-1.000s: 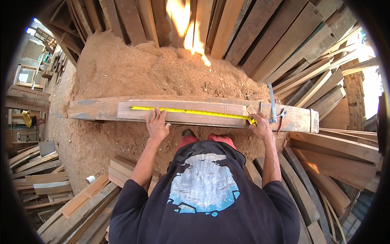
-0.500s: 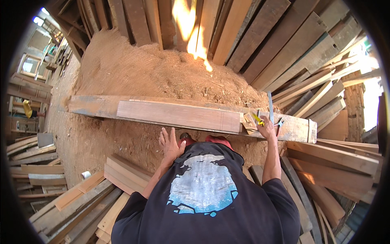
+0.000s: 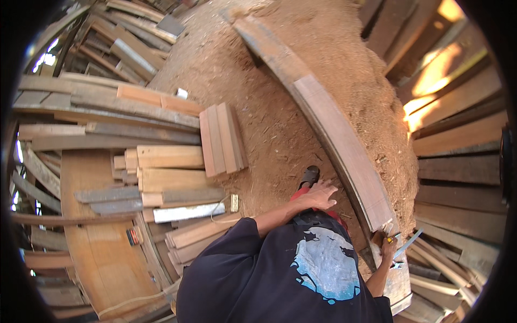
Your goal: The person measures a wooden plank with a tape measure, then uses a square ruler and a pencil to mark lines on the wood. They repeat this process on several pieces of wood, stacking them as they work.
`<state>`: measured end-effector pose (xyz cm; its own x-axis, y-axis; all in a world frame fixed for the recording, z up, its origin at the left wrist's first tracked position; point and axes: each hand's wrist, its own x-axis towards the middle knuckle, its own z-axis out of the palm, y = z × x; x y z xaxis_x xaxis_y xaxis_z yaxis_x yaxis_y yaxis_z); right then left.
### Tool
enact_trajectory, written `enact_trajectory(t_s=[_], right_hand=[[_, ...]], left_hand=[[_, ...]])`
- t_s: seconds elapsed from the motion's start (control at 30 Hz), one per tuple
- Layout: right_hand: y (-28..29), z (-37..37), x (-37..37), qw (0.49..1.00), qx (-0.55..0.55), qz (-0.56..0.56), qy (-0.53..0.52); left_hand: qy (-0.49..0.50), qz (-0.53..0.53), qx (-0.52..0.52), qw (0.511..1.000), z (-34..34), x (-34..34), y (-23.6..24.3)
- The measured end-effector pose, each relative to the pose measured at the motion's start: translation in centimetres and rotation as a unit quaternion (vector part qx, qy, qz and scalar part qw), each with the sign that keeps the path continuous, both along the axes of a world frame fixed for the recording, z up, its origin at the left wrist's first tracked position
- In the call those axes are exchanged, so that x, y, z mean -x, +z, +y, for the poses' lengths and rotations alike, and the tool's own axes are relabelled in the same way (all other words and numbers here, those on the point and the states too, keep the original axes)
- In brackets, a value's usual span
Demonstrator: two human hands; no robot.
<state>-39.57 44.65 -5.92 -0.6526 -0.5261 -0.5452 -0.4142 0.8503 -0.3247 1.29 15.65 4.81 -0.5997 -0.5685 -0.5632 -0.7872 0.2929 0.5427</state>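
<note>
Board apart from spread left hand, just beside right hand, gripping tape measure

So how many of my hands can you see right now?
2. Your left hand is open, to the left of the beam; your right hand is at the yellow tape measure, by the near end of the plank.

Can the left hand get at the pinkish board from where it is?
Probably yes: the left hand looks empty, its fingers spread, close beside the beam that the board lies on, and nothing visible stands between them.
</note>
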Motion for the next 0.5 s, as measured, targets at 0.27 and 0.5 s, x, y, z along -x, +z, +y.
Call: enact_trajectory(t_s=[0.27, 0.5], right_hand=[[0.6, -3.1, 2.0, 0.993, 0.002, 0.113, -0.038], [5.3, -12.2, -3.4, 0.920, 0.169, -0.158, -0.315]], left_hand=[[0.055, 0.074, -0.142, 0.986, -1.3, -3.7, -0.1], [0.418, 0.274, -0.316, 0.807, -8.6, -4.5, -2.2]])
